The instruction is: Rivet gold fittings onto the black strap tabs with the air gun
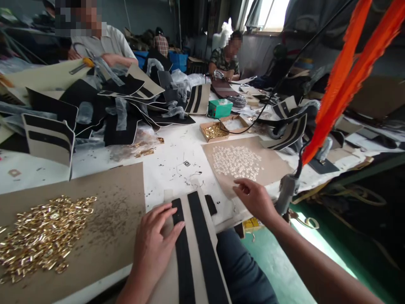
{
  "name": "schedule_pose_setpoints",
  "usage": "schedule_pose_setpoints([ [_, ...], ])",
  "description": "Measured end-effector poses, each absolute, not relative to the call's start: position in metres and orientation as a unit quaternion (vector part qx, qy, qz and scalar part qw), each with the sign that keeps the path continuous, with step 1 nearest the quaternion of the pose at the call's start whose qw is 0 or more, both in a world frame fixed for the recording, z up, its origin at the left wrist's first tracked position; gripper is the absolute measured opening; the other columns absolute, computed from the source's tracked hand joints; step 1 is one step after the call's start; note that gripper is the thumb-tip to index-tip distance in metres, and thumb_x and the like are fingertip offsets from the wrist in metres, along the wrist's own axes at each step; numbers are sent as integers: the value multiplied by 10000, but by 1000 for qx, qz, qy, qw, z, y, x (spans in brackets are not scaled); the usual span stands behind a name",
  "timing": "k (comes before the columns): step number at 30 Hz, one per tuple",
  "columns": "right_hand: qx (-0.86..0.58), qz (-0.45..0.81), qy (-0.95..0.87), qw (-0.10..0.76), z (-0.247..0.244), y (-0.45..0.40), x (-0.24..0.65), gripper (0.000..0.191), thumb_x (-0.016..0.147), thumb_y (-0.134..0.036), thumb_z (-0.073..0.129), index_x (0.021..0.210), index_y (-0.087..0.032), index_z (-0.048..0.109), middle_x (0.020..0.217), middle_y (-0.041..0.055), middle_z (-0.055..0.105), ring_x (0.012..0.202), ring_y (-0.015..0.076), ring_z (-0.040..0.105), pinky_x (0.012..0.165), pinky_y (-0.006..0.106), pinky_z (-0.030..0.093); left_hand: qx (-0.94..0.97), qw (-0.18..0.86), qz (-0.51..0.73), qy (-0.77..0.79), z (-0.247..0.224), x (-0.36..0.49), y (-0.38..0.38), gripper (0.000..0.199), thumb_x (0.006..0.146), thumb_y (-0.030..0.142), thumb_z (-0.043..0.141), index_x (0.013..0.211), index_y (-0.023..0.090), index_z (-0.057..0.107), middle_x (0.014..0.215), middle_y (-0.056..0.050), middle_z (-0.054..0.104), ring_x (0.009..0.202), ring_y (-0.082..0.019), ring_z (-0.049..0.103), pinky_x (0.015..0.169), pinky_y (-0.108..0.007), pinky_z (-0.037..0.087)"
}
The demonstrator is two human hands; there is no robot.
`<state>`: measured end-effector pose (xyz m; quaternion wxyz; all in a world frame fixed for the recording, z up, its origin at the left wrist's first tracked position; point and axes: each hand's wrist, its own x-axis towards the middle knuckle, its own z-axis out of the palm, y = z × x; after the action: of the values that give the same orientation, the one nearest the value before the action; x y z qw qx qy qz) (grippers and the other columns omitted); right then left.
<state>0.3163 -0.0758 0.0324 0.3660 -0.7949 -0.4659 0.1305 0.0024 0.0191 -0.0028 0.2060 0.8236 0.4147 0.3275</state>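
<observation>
A cream panel with two black stripes (202, 223) lies in front of me, its far end at the table edge. My left hand (156, 236) rests on the panel's left side, thumb and fingers spread over one black stripe. My right hand (253, 196) hovers right of the panel, beside a spread of small pale ring-shaped pieces (236, 162) on brown board (278, 164). Its fingers are curled, thumb close to the fingertips; whatever may be between them is too small to make out. A small black piece (211, 204) sits by the panel's right edge.
Gold metal fittings (44, 234) are heaped on cardboard (126, 185) at left. Behind are a cardboard box of gold pieces (215, 131), a green box (220, 108) and piled panels (123, 126). Orange straps (335, 84) hang at right near a grey tool (287, 190). Several people work beyond.
</observation>
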Motion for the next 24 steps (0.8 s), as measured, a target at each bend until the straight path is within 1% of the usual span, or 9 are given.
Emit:
schedule_pose_setpoints([
  [2, -833, 77, -456, 303, 25, -85, 355, 331, 933, -357, 613, 1177, -168, 734, 859, 30, 707, 766, 192, 647, 765, 309, 483, 822, 208, 327, 418, -3, 2, 19, 257, 912, 453, 708, 1100, 281, 739, 1281, -69, 715, 1186, -346, 636, 1044, -578, 488],
  [4, -856, 53, -456, 236, 19, -90, 381, 368, 948, -317, 580, 1249, -148, 707, 954, 62, 735, 867, 212, 672, 828, 319, 478, 821, 209, 327, 419, -3, 2, 20, 260, 911, 456, 709, 1099, 280, 741, 1281, -70, 716, 1191, -345, 633, 1047, -576, 486],
  [5, -862, 47, -458, 211, 17, -90, 390, 371, 952, -299, 567, 1260, -139, 701, 990, 78, 742, 906, 220, 676, 847, 321, 474, 821, 210, 327, 418, -4, 2, 20, 260, 911, 454, 710, 1099, 277, 742, 1280, -71, 717, 1191, -342, 633, 1048, -573, 486],
  [7, -868, 41, -458, 186, 13, -89, 398, 333, 959, -279, 551, 1202, -131, 722, 1007, 103, 749, 932, 232, 679, 850, 322, 469, 821, 208, 330, 416, -4, 2, 19, 258, 910, 444, 716, 1096, 267, 742, 1274, -74, 720, 1187, -337, 635, 1052, -571, 485],
  [11, -866, 47, -469, 165, 13, -86, 397, 271, 966, -287, 535, 1007, -149, 765, 982, 111, 748, 907, 232, 676, 801, 308, 451, 821, 208, 335, 412, -5, 2, 18, 250, 901, 413, 732, 1098, 259, 744, 1275, -73, 722, 1187, -332, 634, 1056, -563, 488],
  [15, -857, 57, -494, 135, 18, -86, 394, 254, 959, -296, 537, 954, -169, 757, 958, 89, 746, 885, 216, 666, 756, 291, 420, 821, 207, 332, 416, -4, 1, 17, 242, 897, 372, 747, 1113, 264, 740, 1280, -69, 719, 1194, -326, 631, 1054, -548, 494],
  [21, -851, 48, -520, 61, 29, -84, 395, 273, 945, -354, 530, 784, -198, 686, 792, 73, 710, 736, 226, 616, 651, 321, 330, 811, 211, 328, 435, 4, 3, 7, 270, 851, 247, 814, 1105, 260, 724, 1279, -59, 721, 1185, -297, 637, 1040, -514, 507],
  [22, -846, 46, -529, 58, 32, -83, 391, 280, 944, -371, 535, 768, -205, 676, 774, 64, 703, 717, 222, 609, 644, 321, 329, 808, 215, 326, 441, 5, 3, 5, 289, 834, 233, 833, 1100, 262, 724, 1275, -52, 724, 1185, -294, 639, 1039, -511, 508],
  [24, -825, 90, -549, 100, 39, -77, 369, 299, 960, -426, 538, 801, -220, 685, 745, 39, 688, 682, 209, 607, 638, 311, 361, 802, 223, 322, 450, 7, 4, 1, 319, 807, 225, 863, 1093, 267, 728, 1268, -39, 731, 1187, -291, 642, 1037, -509, 507],
])
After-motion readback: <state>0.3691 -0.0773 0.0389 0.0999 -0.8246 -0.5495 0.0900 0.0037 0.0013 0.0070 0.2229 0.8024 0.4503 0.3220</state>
